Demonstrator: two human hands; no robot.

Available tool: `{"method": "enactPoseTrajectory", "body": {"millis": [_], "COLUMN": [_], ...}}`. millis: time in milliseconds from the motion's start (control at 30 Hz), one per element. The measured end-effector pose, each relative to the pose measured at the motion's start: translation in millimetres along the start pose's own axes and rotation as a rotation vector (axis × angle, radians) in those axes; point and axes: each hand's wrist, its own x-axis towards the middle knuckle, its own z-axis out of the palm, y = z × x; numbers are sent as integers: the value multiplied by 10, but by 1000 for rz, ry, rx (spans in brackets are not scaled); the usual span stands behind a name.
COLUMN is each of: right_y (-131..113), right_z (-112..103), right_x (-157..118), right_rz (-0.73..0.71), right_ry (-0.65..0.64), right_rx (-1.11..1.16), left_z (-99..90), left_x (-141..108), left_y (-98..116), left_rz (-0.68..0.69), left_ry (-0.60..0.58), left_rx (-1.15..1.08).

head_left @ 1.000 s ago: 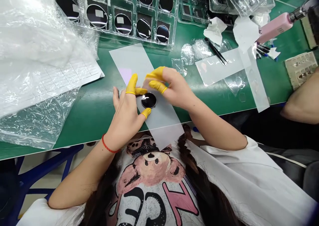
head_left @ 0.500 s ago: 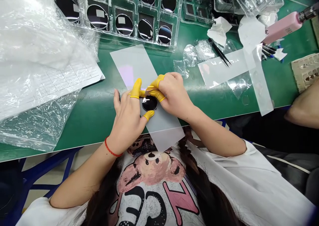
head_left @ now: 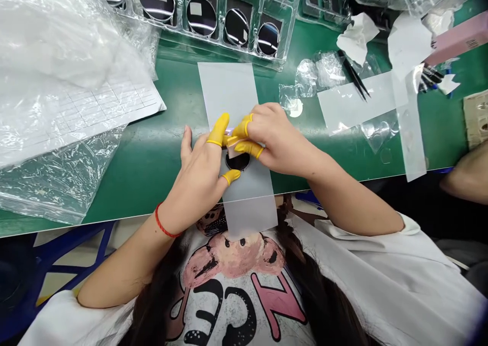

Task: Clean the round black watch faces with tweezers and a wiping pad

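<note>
Green bench (head_left: 148, 173) runs off to both sides of the person, under light that leaves a long sheen across it. At its centre both hands meet, some of the fingers capped in yellow cots (head_left: 232, 176). Those of the left hand (head_left: 202, 165) are parted around a dark disc (head_left: 240, 164), thumb at its near rim and a fingertip at its far-left side, holding it across; that far contact is partly hidden. Those of the right hand (head_left: 282, 137) are pressed together, pinching a small pale piece (head_left: 233, 151) over the disc's far part.

As I judge it, this goes best with the left fingers kept to the rim, firm enough to stop the disc skating, and the right pinch light and level so the piece meets the surface without scraping. The disc lies between the left thumb and the right fingertips, just below the pinch, on a translucent sheet (head_left: 229, 87).

That sheet reaches beyond the fingers and back over the bench's edge. Farther out, past the fingertips, stands a clear tray (head_left: 213, 41) of dark round lenses. Right of the right fingers lie crumpled clear film (head_left: 331, 70) and black tweezers (head_left: 352, 73); well left of the left fingers, lined paper (head_left: 125, 106) under a big plastic bag (head_left: 57, 46). Another person's arm (head_left: 465, 181) shows far right.
</note>
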Motion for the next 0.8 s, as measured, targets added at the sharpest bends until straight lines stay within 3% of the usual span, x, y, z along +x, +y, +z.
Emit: {"method": "enactPoseTrajectory", "body": {"millis": [233, 400, 500, 667, 800], "right_y": [8, -50, -174, -376, -510], "right_z": [175, 145, 146, 444, 702], "right_x": [94, -145, -316, -443, -496], "right_rz": [52, 171, 253, 160, 80], "right_ry": [113, 332, 426, 535, 567], "right_rx": [-65, 105, 60, -252, -324], "left_z": [7, 8, 17, 9, 6], "left_x": [14, 29, 38, 53, 60], "left_y": [-17, 22, 65, 134, 139], "left_rz": [-4, -26, -56, -111, -117], "left_ry": [-7, -4, 5, -28, -49], "left_rx": [5, -29, -10, 118, 139]}}
